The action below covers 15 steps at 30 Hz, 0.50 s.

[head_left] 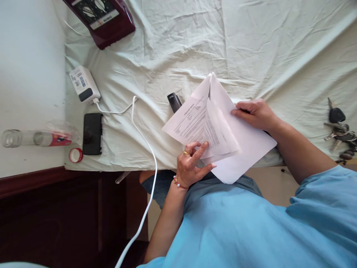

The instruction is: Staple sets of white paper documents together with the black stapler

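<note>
A sheaf of printed papers (192, 115), joined at its top corner, lies spread over the near edge of the table. My right hand (258, 113) grips its right side, thumb on the blank white page and fingers folded at the edge. Text covers the left page, and a loose leaf curls up in the middle. My left hand (192, 162), with a ring and a red bracelet, rests at the lower edge of the printed page. Its index fingertip touches the paper and its thumb is spread apart. A black glossy object (174, 102) sticks out partly from under the papers.
A pale wrinkled cloth (178, 44) covers the table. On the left are a white box-shaped device (84, 83) with a white cable (147, 136), a black phone (93, 134), a clear bottle (36, 138) and a red cap (76, 155). Keys (338, 128) lie right; a maroon appliance (111, 26) stands behind.
</note>
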Motion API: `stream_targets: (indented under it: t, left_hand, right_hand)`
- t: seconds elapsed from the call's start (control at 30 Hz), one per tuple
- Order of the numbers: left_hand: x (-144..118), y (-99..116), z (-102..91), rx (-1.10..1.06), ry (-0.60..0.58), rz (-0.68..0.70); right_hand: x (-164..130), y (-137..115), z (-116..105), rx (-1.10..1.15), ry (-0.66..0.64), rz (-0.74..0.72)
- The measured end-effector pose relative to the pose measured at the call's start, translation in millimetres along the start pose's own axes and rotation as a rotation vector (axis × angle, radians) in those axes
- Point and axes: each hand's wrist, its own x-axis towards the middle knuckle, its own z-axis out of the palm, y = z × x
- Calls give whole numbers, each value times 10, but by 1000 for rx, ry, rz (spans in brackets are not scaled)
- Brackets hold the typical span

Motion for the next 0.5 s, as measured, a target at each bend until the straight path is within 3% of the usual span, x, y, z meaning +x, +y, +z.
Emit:
stream_targets:
  t: [0.23,0.37,0.5]
  left_hand:
    - [-72,-30,56,-6,129,-30]
    - [-176,-34,110,65,299,-281]
    - [-141,-36,133,-111,469,-566]
  right_hand:
    - [-7,-1,-5,20,8,-27]
    - [-8,-7,-4,39,18,-29]
    - [-26,-10,-5,95,16,12]
